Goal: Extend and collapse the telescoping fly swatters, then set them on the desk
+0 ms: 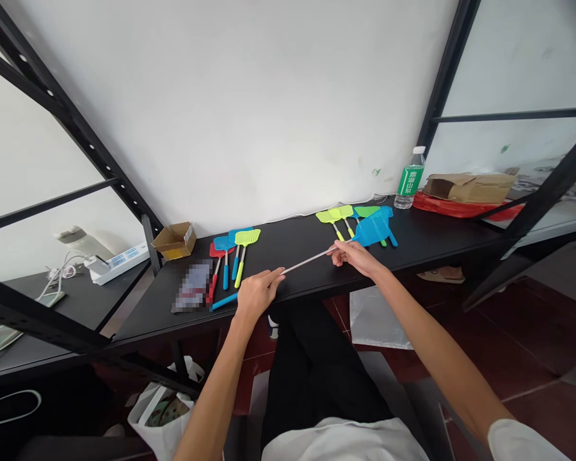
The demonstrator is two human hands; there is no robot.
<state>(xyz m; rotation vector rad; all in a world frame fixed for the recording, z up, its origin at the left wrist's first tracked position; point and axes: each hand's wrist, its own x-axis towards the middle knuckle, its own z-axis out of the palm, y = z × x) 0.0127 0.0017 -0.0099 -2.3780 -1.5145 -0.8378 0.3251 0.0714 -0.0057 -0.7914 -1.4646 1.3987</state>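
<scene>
Fly swatter [307,261] with a bright blue, finely perforated head [373,228], a thin, pale, straight rod and a slim blue handle [224,301] is held by both hands over the desk [292,234], running aslant from near left to far right. The left hand [258,289] is wrapped around it where handle and rod meet, hiding that joint; the handle juts out to the left of this hand, and the bare rod leaves it on the right. The right hand [352,257] pinches the rod between thumb and fingers, narrow in its grip, with the blue head just beyond it on the far right side. Behind that head lies a right group of swatters [342,218], partly covered; whether they touch it cannot be told. Another group, the left swatters [240,259], in red, blue and yellow-green, lies on the far side of the left hand.
</scene>
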